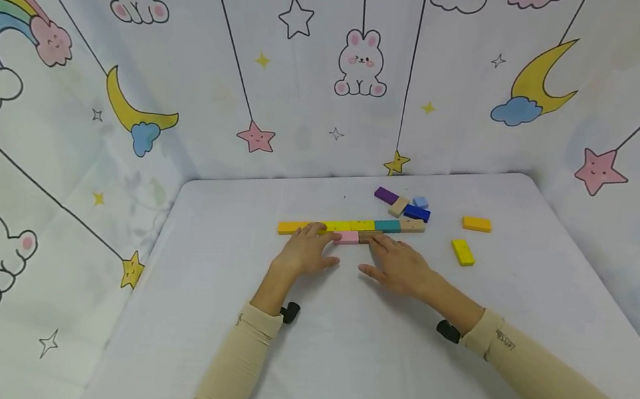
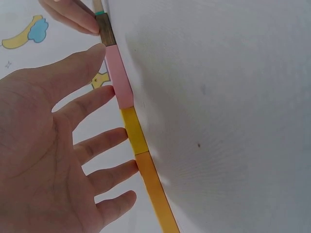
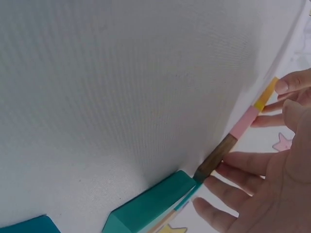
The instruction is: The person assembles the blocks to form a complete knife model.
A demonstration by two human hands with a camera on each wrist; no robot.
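Observation:
A long row of small rectangular blocks lies on the table: an orange block, yellow blocks, a teal block and a beige block. Just in front of it, a pink block lies end to end with a brown block. My left hand has its fingers spread, their tips touching the pink block and its yellow and orange neighbours in the left wrist view. With extended fingers, my right hand touches the brown block. Neither hand grips anything.
Behind the row's right end lie a purple block, a small beige block, a dark blue block and a light blue block. Farther right are an orange block and a yellow block. A patterned cloth wall stands behind the table.

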